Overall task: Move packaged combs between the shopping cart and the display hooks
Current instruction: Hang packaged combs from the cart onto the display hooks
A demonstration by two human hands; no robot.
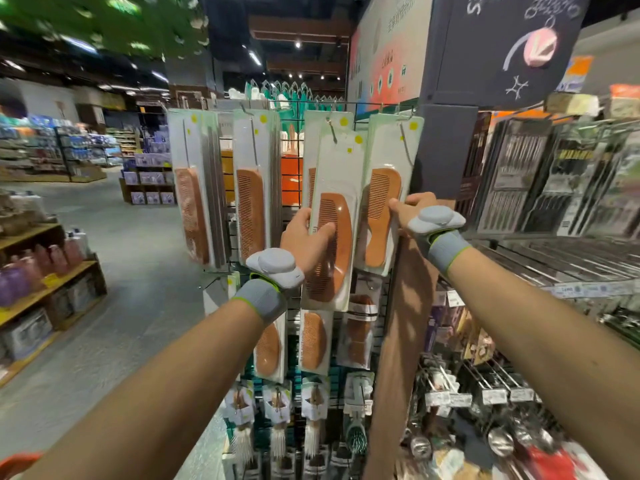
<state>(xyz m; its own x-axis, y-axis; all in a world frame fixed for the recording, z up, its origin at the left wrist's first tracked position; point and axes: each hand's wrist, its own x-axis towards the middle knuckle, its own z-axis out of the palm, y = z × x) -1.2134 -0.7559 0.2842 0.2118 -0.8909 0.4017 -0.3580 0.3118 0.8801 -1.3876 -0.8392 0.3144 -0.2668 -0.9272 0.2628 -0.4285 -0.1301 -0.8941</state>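
Note:
A packaged wooden comb [332, 223] in a long white card is gripped at its lower half by my left hand [306, 235], its top near a display hook [333, 132]. My right hand [414, 209] holds the lower edge of the neighbouring packaged comb [382, 202], which hangs from the rightmost hook [403, 133]. Two more packs [194, 188] [254, 188] hang to the left on the wire display rack [291, 157]. Smaller comb packs [313, 341] hang in the row below. Both wrists wear grey bands.
Hairbrushes [358, 420] hang low on the rack. A shelf unit of dark packaged tools [540, 181] stands to the right. An orange cart edge [17, 462] shows at bottom left. Wooden shelves with bottles [45, 271] line the aisle on the left.

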